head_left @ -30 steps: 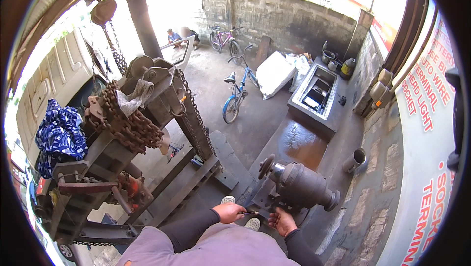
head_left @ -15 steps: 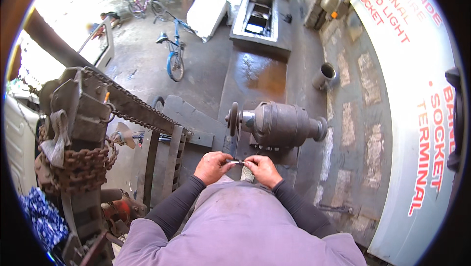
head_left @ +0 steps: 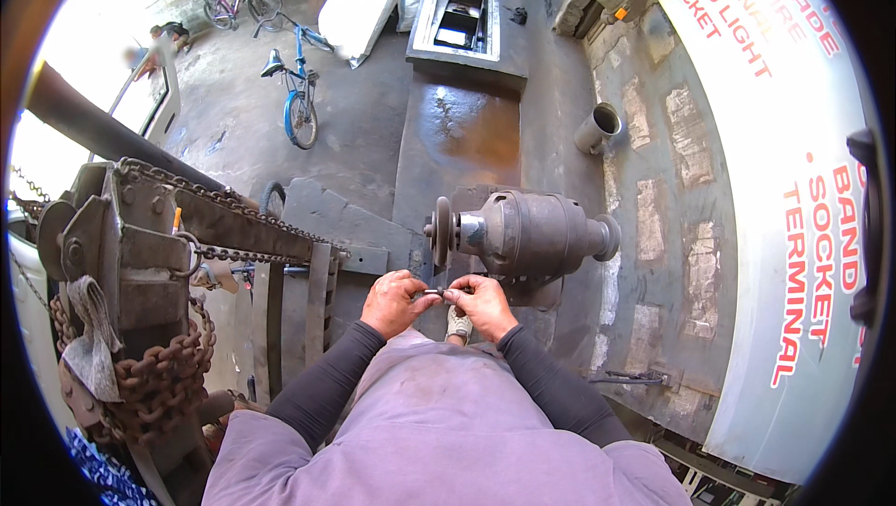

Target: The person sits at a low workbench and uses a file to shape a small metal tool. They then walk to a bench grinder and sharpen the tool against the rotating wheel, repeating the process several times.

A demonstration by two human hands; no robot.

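Note:
Close in front of my body, both hands pinch a small metal rod (head_left: 432,292) with a pale end and a dark end. My left hand (head_left: 392,305) is closed on its left end, thumb and forefinger together. At the other end, my right hand (head_left: 483,306) grips with thumb and fingertips. The fingers cover much of the rod. Just beyond my hands stands a bench grinder, its grey motor body (head_left: 537,233) lying crosswise. Its thin round grinding wheel (head_left: 441,233) is on the left side, a short gap from the rod.
A steel frame with rusty chains (head_left: 163,375) stands at the left. Beyond the grinder are a stone basin (head_left: 457,56), a blue bicycle (head_left: 299,95) and a white sack (head_left: 357,13). An upright pipe (head_left: 597,129) and a large lettered sign (head_left: 793,226) are at the right. A person crouches far left.
The whole view has shifted, with the background sliding left. Both hands have moved slightly forward and left relative to the grinder, still holding the rod between them.

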